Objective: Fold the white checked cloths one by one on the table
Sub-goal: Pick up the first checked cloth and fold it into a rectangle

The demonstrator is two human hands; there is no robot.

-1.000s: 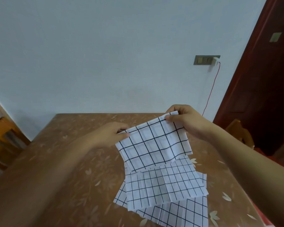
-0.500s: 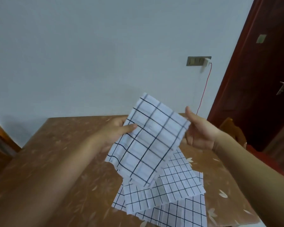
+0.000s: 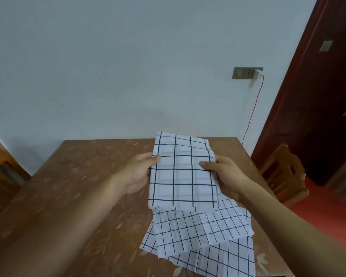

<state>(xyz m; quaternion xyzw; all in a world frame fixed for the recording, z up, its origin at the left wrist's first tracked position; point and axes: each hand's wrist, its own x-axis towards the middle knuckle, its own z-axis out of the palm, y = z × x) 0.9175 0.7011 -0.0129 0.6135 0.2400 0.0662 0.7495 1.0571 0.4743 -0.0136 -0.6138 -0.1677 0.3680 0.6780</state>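
Head view: at frame centre a folded cloth (image 3: 183, 172) is held above the desk (image 3: 84, 186). The left hand (image 3: 137, 174) pinches its left edge, thumb on top; the right hand (image 3: 226, 176) grips the right edge. Below, lower centre-right, more cloths (image 3: 204, 242) lie overlapped on the desk. No writing is readable.
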